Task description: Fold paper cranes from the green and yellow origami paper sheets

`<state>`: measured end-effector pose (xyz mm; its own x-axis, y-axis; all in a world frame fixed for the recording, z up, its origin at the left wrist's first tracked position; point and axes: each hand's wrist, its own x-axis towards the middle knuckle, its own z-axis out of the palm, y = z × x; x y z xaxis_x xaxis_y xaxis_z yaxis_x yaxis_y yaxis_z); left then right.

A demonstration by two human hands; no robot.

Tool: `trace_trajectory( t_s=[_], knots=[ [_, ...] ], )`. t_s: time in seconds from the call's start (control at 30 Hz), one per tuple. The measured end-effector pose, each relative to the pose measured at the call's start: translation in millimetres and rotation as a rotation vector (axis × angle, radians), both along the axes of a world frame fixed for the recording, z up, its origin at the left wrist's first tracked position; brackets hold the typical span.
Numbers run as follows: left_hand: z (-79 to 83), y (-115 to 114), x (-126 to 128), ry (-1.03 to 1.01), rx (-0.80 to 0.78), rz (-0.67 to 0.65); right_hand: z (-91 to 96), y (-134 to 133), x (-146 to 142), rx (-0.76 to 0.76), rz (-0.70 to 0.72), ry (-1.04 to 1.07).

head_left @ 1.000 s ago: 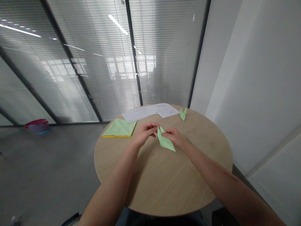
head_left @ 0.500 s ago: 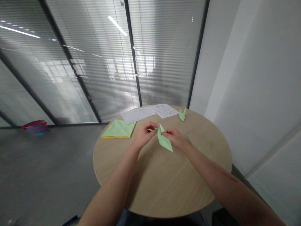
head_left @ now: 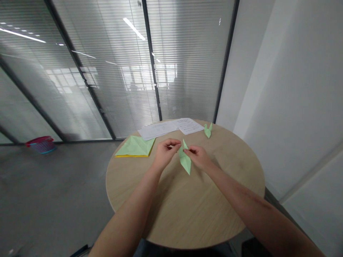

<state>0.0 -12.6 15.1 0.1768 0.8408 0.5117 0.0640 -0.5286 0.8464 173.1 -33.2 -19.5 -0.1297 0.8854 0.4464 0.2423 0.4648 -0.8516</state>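
Observation:
A light green folded origami paper (head_left: 185, 162) is held over the middle of the round table, its lower point aimed down toward me. My right hand (head_left: 197, 155) pinches its right side between thumb and fingers. From the left, my left hand (head_left: 168, 148) closes thumb and fingertips on the paper's upper left edge. Part of the paper is hidden behind the fingers. Beyond my right hand, a finished-looking green paper crane (head_left: 208, 131) stands near the table's far edge.
Left of my hands lies a stack of green and yellow paper (head_left: 135, 147). White sheets, one a printed sheet (head_left: 189, 126), lie at the back of the wooden table (head_left: 211, 210). A red and blue basket (head_left: 43, 144) sits on the floor at left; glass partitions rise behind.
The folded paper has turned in my fingers, its lower tip swinging left to point more directly toward me. Both hands stay in nearly the same place.

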Motion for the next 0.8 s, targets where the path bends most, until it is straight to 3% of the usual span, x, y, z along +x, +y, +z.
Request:
trace_trajectory(
  t_s=[0.17,0.5,0.8],
  knots=[
    [0.1,0.9,3.1,-0.13,-0.073,-0.044,1.9,-3.0,-1.5,0.039,-0.002,-0.046],
    [4.4,-0.5,-0.3,-0.167,-0.242,-0.083,0.4,-0.1,-0.9,0.01,-0.008,0.02],
    [-3.6,7.2,-2.5,0.015,-0.204,-0.118,-0.4,0.4,-1.5,-0.011,0.0,0.001]
  ],
)
